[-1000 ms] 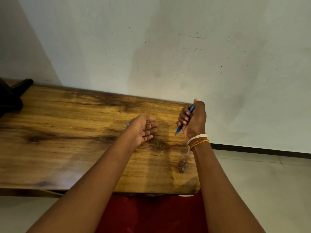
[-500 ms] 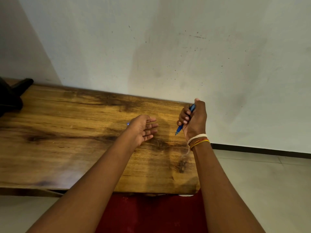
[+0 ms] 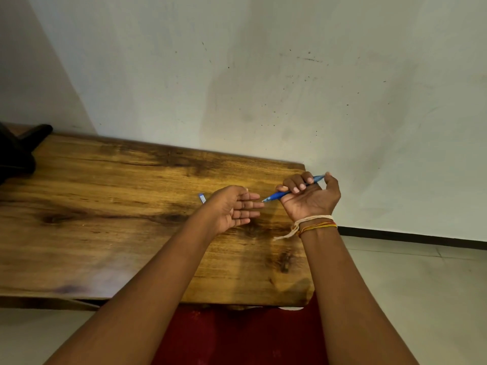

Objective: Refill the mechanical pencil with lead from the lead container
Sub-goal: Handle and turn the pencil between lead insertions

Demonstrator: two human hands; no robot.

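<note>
My right hand [image 3: 309,197] is closed around a blue mechanical pencil [image 3: 275,197], thumb at its back end, above the right end of the wooden table [image 3: 105,219]. The pencil lies nearly level and its tip points left, just touching the fingertips of my left hand [image 3: 233,208]. That hand is palm up with fingers apart and holds nothing. A small blue-and-white lead container [image 3: 202,198] lies on the table behind my left hand, mostly hidden by it.
A black object [image 3: 15,151] sits at the table's far left end. A white wall rises right behind the table. Tiled floor [image 3: 408,285] lies to the right, and red cloth [image 3: 237,338] shows below the near edge.
My right hand has turned the pencil from a steep downward slant to nearly level, bringing its tip to my left fingertips. My left hand has stayed in place.
</note>
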